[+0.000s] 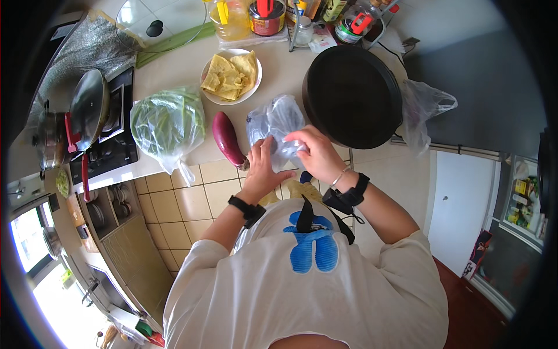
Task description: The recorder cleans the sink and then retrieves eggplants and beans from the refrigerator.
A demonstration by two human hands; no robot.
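A clear plastic bag (281, 114) lies at the counter's front edge, with something dark or purplish showing through it. The fingertips of my left hand (260, 171) rest against its near left side, the thumb spread towards the right. My right hand (320, 153) has its bent fingers at the bag's right side and seems to pinch the film there. Just left of the bag is a purple eggplant (226, 136), its stem end pointing towards me. Further left, a knotted plastic bag of green beans (168, 122) sits on the counter.
Behind the eggplant stands a plate of folded yellow sheets (230, 76). A large black pan (354, 98) is close to my right hand, beside an empty-looking plastic bag (425, 113). A lidded frying pan (89, 111) is at the stove, left. Oil and sauce bottles (267, 19) line the back.
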